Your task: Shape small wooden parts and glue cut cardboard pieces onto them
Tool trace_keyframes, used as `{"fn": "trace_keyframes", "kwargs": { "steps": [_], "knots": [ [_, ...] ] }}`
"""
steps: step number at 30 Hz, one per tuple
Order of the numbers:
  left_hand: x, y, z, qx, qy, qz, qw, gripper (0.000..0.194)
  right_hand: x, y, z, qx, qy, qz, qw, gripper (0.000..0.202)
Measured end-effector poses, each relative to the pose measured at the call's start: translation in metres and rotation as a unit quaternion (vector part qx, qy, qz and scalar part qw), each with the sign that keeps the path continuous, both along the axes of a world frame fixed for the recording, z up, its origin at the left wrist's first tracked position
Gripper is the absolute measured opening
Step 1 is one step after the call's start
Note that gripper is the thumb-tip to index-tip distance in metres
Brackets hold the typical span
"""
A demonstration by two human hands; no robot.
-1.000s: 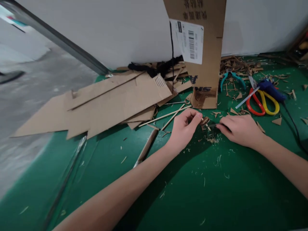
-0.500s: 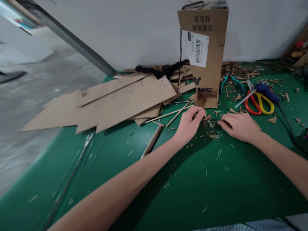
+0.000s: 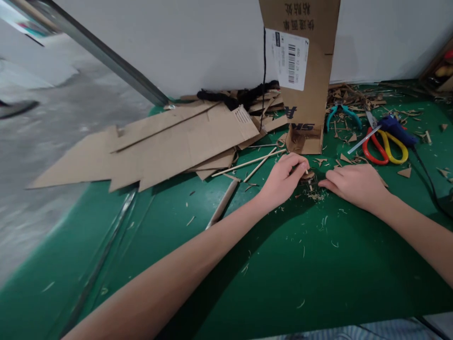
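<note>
My left hand (image 3: 283,180) pinches a small round cardboard piece (image 3: 308,176) with a short, pale wooden stick through it, low over the green table. To the right, my right hand (image 3: 356,185) is closed, thumb against forefinger, its fingertips close to the stick's lower end. A thin grey blade showed at these fingertips a moment earlier; now it can barely be made out. Fine wood shavings (image 3: 316,195) lie under the fingertips. Just behind my left hand stands a tall cardboard box (image 3: 307,101) with a white label and an open bottom compartment.
Cut cardboard sheets (image 3: 177,141) lie at left, beside thin wooden sticks (image 3: 247,163) and a cardboard strip (image 3: 222,204). Teal-handled pliers (image 3: 343,115), red-and-yellow scissors (image 3: 385,146) and a blue glue gun (image 3: 398,130) with a cord lie right. Scraps cover the table's back.
My view has tilted slightly down. The left hand has turned the cardboard piece and stick a little, and the blade at my right fingertips shows less.
</note>
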State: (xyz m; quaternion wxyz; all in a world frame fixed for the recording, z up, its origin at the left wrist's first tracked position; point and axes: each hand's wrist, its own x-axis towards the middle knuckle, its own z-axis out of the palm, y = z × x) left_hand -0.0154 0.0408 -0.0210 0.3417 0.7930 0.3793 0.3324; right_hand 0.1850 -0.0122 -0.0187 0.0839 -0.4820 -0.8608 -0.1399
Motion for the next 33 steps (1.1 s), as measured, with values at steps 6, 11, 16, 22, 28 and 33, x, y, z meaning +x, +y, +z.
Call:
{"fn": "trace_keyframes", "kwargs": {
  "steps": [6,11,16,22,28,33],
  "knots": [
    [0.0005,0.0014,-0.0016,0.021,-0.008,-0.008,1.000,0.018,-0.0014,-0.0039,0.0004,0.046,-0.014,-0.003,0.999,0.050],
    [0.0001,0.0004,-0.0006,0.002,-0.012,0.001,1.000,0.018,-0.0053,-0.0036,-0.0002,0.044,0.004,-0.018,0.999,0.052],
    [-0.0005,-0.0003,0.0004,-0.013,-0.005,0.017,1.000,0.019,-0.0041,-0.0019,-0.0017,0.035,0.016,-0.017,0.999,0.051],
    [0.0002,0.0004,0.0015,-0.022,-0.001,0.024,0.999,0.018,-0.0016,0.0027,-0.0027,0.036,0.014,-0.012,0.999,0.049],
    [0.0004,-0.0008,0.0011,-0.038,0.002,0.037,0.999,0.017,-0.0024,0.0020,-0.0006,0.016,0.021,-0.015,1.000,0.049],
    [-0.0005,-0.0015,-0.0023,-0.059,-0.024,0.035,0.997,0.017,-0.0033,0.0005,-0.0019,-0.004,0.026,-0.028,0.999,0.051]
  ]
}}
